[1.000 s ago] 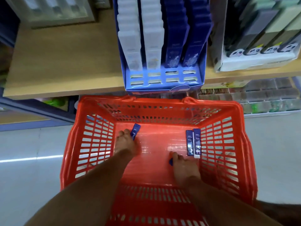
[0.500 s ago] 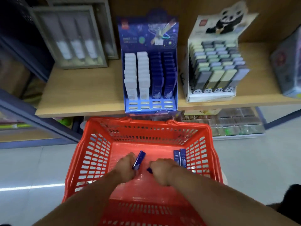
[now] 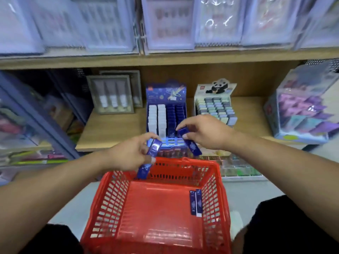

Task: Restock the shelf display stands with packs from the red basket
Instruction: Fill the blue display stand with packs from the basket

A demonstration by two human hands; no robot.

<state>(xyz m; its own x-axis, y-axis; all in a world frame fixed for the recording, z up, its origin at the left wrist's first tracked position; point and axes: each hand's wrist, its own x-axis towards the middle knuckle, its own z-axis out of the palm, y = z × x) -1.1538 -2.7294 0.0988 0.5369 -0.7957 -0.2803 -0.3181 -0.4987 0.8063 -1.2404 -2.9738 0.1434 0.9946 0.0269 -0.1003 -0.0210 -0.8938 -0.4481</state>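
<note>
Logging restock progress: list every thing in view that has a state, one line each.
left hand: raised over the basket's far rim, grips a blue pack.
right hand: raised before the stand, pinches another blue pack.
red basket: on the floor, nearly emptied.
two blue packs: lying side by side by the basket's right wall.
blue display stand: upright on the shelf, rows partly filled.
panda display stand: upright, stocked.

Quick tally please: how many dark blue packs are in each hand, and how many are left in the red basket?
Left hand, dark blue packs: 2, from what shows
Right hand, dark blue pack: 1
Red basket, packs lying by its right wall: 2
Total: 5
</note>
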